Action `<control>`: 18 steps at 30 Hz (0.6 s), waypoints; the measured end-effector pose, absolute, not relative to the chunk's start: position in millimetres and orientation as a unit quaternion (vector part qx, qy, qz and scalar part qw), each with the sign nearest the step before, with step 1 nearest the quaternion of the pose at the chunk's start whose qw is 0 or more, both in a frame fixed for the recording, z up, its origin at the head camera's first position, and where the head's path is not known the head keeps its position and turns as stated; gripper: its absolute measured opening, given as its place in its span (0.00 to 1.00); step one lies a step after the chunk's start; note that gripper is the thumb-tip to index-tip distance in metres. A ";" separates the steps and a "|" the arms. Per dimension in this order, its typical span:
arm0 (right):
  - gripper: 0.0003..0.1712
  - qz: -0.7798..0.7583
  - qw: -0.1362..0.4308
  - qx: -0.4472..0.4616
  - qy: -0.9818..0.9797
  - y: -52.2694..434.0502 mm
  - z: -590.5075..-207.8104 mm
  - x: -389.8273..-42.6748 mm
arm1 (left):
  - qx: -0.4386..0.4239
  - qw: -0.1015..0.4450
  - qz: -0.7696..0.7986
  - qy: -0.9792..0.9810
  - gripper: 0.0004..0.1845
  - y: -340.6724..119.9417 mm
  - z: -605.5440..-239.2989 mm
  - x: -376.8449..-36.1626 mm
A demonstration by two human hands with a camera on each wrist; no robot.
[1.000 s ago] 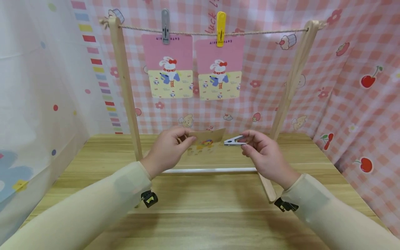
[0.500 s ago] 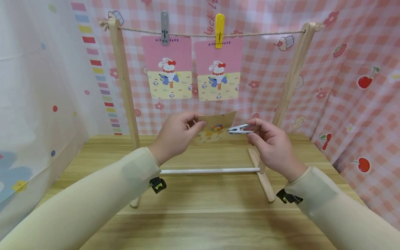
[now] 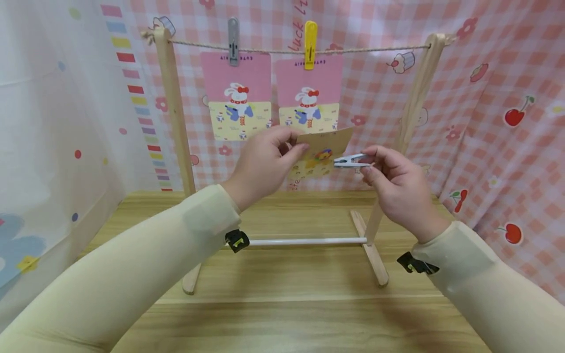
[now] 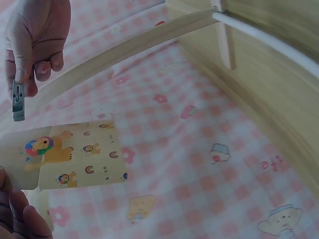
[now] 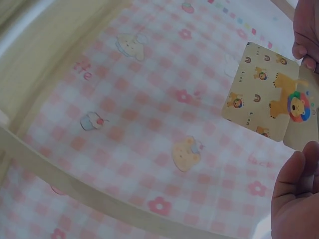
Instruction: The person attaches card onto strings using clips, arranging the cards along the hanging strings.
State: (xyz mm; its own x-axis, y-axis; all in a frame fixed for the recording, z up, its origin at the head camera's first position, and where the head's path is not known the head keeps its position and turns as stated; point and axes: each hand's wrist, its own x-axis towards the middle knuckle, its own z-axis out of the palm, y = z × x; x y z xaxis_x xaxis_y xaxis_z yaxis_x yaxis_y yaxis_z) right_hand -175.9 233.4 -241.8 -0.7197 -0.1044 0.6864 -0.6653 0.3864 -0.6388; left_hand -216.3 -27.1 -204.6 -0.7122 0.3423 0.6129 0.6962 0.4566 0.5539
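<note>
While the left hand [image 3: 265, 164] is pinching a tan lion card [image 3: 321, 151] by its left edge between thumb and curled fingers, the right hand [image 3: 395, 189] is pinching a white clothespin [image 3: 350, 160] by its tail, the clip's nose pointing leftward and lying just beside the card's right edge. Both are being held up in mid-air in front of the wooden rack [image 3: 174, 117], below the twine line [image 3: 366, 47] and slightly overlapping the lower edge of the second hanging card. Judging from this, the step in hand is carrying card and clip up toward the free stretch of line to the right of the yellow peg [image 3: 311, 37].

What seems called for next is setting the card's top edge against the twine, squeezing the clip open and letting it bite over card and line together; the clip is lying sideways now, so it would need turning upright first.

Both forearms are reaching forward and upward, wrists slightly bent inward toward each other. A grey peg [image 3: 233, 33] and the yellow one are each holding a pink rabbit card [image 3: 236, 93] on the line above the grip.
</note>
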 end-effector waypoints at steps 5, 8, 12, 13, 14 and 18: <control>0.13 0.484 0.320 0.243 -0.778 235.3 -226.4 -175.3 | -0.310 0.216 -0.421 -0.825 0.08 -18.5 -191.1 -215.7; 0.14 0.467 0.343 0.237 -0.780 236.9 -215.4 -173.9 | -0.310 0.218 -0.420 -0.825 0.08 -13.9 -183.6 -214.1; 0.13 0.461 0.368 0.233 -0.773 240.1 -200.8 -172.6 | -0.310 0.221 -0.420 -0.824 0.08 -7.9 -174.0 -213.3; 0.13 0.465 0.373 0.232 -0.769 240.8 -197.3 -172.8 | -0.308 0.220 -0.420 -0.825 0.08 -6.4 -171.5 -213.4; 0.13 0.465 0.380 0.232 -0.765 241.5 -194.0 -173.2 | -0.306 0.220 -0.421 -0.825 0.08 -4.7 -169.0 -213.8; 0.12 0.462 0.400 0.224 -0.759 243.7 -180.8 -175.2 | -0.302 0.219 -0.425 -0.825 0.09 2.3 -159.1 -215.9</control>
